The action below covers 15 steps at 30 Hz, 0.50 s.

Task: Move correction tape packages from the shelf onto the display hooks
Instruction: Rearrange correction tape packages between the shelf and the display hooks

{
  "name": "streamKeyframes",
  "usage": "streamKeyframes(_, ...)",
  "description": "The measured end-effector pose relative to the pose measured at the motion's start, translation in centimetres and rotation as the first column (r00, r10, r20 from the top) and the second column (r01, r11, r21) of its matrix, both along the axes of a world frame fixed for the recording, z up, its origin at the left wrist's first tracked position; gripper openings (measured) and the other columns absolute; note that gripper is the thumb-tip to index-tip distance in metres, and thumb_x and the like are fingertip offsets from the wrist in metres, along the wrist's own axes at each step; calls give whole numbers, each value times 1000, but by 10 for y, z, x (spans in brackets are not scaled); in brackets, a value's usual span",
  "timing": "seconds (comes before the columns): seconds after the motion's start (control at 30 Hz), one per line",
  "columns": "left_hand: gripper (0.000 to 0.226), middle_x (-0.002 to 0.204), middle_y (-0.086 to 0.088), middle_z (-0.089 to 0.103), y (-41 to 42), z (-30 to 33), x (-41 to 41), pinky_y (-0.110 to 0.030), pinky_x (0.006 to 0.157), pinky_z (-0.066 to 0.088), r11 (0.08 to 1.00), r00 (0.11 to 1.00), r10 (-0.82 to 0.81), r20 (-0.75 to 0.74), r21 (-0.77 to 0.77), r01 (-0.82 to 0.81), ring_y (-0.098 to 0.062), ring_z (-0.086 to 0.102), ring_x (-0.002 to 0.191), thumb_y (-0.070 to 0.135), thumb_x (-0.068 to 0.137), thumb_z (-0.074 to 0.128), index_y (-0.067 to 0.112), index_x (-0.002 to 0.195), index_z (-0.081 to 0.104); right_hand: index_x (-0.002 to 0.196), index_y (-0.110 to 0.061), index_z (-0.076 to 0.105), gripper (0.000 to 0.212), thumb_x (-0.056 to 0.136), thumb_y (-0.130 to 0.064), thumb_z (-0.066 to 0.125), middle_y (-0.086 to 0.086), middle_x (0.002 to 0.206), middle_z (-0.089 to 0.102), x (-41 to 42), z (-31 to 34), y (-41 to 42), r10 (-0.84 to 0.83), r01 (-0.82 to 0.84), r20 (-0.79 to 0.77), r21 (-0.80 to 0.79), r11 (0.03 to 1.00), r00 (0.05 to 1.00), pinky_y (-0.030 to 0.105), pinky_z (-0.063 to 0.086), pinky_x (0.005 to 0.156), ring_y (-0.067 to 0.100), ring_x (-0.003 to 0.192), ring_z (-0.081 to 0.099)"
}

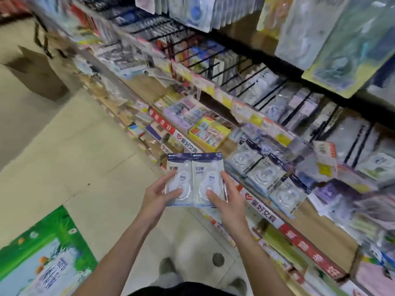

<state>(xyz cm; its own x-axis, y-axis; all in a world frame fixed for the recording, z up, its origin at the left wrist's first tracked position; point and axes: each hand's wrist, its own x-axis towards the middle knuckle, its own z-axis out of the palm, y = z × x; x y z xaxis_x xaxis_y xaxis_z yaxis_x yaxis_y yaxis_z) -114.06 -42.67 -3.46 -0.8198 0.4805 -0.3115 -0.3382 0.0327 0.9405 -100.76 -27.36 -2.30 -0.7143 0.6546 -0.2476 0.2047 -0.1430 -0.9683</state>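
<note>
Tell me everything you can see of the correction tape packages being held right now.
Two correction tape packages sit side by side, edges meeting, upright and facing the camera. Each is a clear plastic pack with a dark blue header, pale card and a round white dispenser inside. The left hand grips the left pack, the right hand the right, thumbs across the fronts. They are held in front of the shelf edge, above the floor.

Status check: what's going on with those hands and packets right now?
Left hand, right hand: each holds a correction tape package. Not hung. Nothing in the way.
</note>
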Motion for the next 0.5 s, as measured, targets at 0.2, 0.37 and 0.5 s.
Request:
streamKeyframes(0.2,57,124,23,67,-67,9,-77,-39,104,48,997,998,68,4,37,-68,-5,57,126,-3,73,81,31,118,70,144,-31,48,64,88,-24,78,-10,151,47,-91,9,-59,55,-55,10,93,994,998,46,38,116,9,140,43)
streamKeyframes(0.37,53,119,22,69,-102,22,-132,-23,90,53,985,985,165,-54,53,-163,-3,62,118,2,75,83,22,122,68,142,-38,49,69,80,-41,79,-19,146,51,-155,18,-93,123,-122,-9,80,989,992,47,42,113,6,136,48)
streamKeyframes(0.5,54,121,16,70,-115,28,-175,-33,96,54,979,975,203,-91,41,-200,-9,64,118,6,78,82,22,127,67,141,-37,50,62,87,-31,78,-20,139,56,-202,22,-105,138,-133,-56,85,988,989,47,49,106,6,128,55)
